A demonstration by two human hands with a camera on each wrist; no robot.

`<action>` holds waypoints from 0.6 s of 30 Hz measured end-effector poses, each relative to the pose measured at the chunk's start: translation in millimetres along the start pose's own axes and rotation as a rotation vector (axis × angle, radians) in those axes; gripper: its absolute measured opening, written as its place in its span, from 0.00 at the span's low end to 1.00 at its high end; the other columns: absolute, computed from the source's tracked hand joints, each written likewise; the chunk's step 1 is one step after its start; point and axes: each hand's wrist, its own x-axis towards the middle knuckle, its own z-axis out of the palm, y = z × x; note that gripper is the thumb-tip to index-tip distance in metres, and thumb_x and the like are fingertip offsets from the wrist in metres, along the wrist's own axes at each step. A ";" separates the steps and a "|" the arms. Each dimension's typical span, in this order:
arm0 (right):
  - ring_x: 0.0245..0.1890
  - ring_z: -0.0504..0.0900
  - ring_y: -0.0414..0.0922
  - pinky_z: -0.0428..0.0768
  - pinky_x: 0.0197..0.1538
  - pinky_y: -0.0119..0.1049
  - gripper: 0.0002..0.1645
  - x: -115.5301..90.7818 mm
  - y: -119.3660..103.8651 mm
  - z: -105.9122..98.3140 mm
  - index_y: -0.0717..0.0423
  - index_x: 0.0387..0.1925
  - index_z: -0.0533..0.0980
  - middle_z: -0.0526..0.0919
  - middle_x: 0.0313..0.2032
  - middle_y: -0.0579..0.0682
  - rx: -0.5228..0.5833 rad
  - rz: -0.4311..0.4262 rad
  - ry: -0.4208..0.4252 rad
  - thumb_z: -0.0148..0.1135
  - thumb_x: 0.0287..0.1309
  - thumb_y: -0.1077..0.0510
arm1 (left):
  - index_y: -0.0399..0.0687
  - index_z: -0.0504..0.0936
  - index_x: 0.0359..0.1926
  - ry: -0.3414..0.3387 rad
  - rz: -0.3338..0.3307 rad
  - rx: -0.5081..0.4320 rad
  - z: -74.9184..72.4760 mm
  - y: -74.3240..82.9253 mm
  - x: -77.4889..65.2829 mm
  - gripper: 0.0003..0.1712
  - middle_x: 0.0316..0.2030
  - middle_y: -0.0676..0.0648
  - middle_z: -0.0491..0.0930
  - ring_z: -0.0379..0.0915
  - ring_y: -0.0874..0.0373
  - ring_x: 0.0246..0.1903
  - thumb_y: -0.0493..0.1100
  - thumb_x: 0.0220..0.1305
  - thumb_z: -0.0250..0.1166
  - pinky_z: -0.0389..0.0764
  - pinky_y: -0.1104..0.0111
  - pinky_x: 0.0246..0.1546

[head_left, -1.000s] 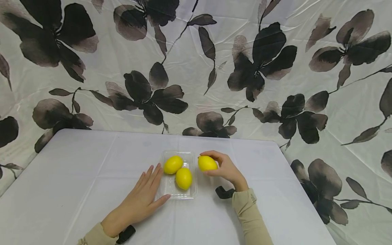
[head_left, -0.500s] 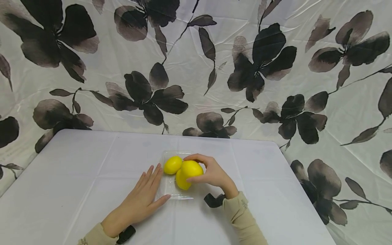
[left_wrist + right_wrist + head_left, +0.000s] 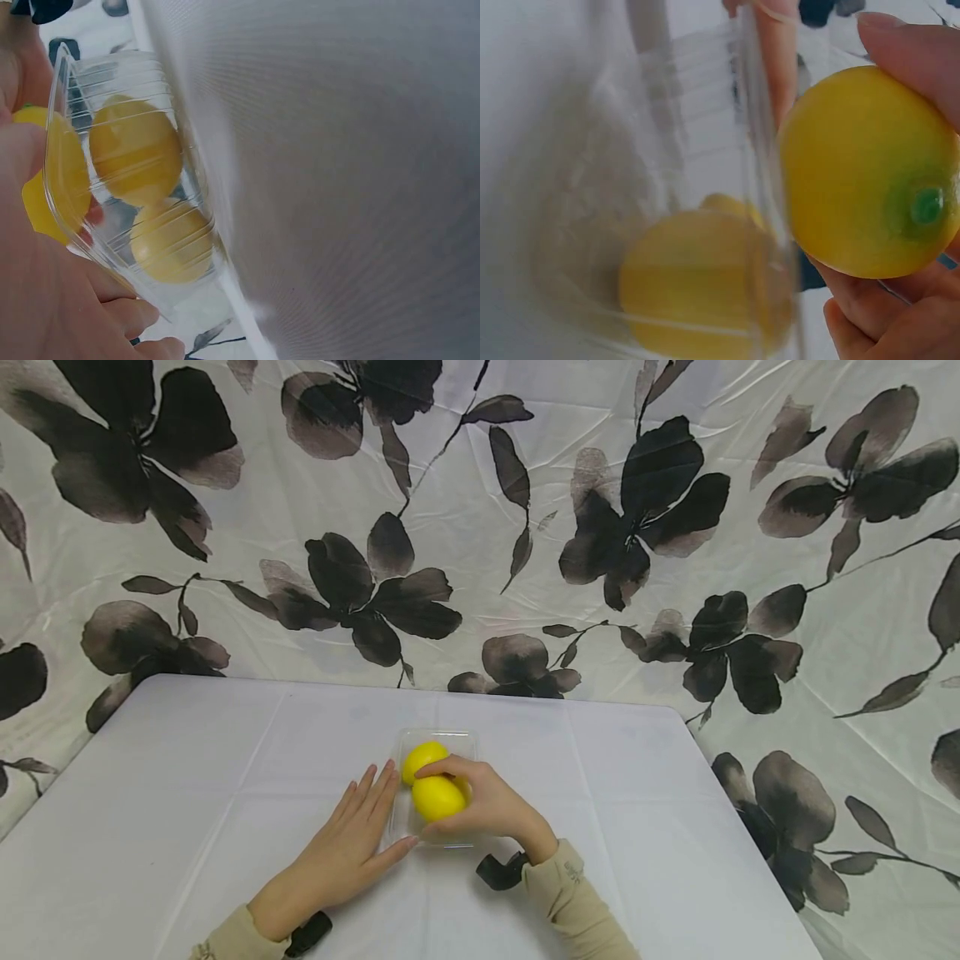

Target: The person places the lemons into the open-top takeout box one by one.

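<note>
A clear plastic container (image 3: 468, 740) holds two yellow lemons, one of them (image 3: 423, 757) partly covered by my right hand in the head view. The left wrist view shows both through the ribbed wall, a larger-looking lemon (image 3: 135, 154) and a nearer one (image 3: 172, 244). My right hand (image 3: 491, 802) grips a third lemon (image 3: 438, 798) between thumb and fingers, above the container. Its green stem end (image 3: 928, 205) faces the right wrist camera. Along the container's left side lies my left hand (image 3: 337, 850), fingers straight, thumb spread toward the near corner.
A white cloth covers the table (image 3: 225, 760). Behind it hangs a white curtain (image 3: 480, 527) with dark flowers. A black wrist device (image 3: 501, 872) is on my right wrist, another (image 3: 309, 935) on the left.
My right hand has carried its lemon leftward, from beside the container to over it, and slightly toward me. My left hand has stayed in place.
</note>
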 end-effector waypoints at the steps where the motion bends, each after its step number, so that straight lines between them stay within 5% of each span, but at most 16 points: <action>1: 0.54 0.75 0.39 0.77 0.56 0.38 0.39 0.6 -0.4 1.8 0.44 0.59 0.77 0.79 0.56 0.38 -0.017 -0.006 -0.008 0.81 0.41 0.58 | 0.31 0.48 0.76 0.007 0.006 0.000 0.1 0.1 -0.1 0.52 0.77 0.36 0.43 0.36 0.37 0.75 0.66 0.71 0.52 0.43 0.44 0.73; 9: 0.62 0.72 0.40 0.49 0.76 0.46 0.39 5.8 -0.1 13.2 0.49 0.58 0.78 0.80 0.57 0.41 -0.171 -0.041 -0.041 0.83 0.41 0.53 | 0.33 0.48 0.76 0.001 0.006 0.004 0.9 -2.0 -0.2 0.52 0.78 0.38 0.41 0.36 0.38 0.76 0.67 0.71 0.52 0.42 0.45 0.73; 18: 0.65 0.70 0.41 0.50 0.76 0.47 0.41 6.1 0.6 15.8 0.48 0.62 0.75 0.78 0.60 0.40 -0.184 -0.023 -0.074 0.81 0.45 0.49 | 0.33 0.47 0.77 -0.011 0.000 0.002 0.6 -2.1 0.3 0.53 0.78 0.38 0.41 0.35 0.38 0.76 0.68 0.70 0.52 0.42 0.44 0.73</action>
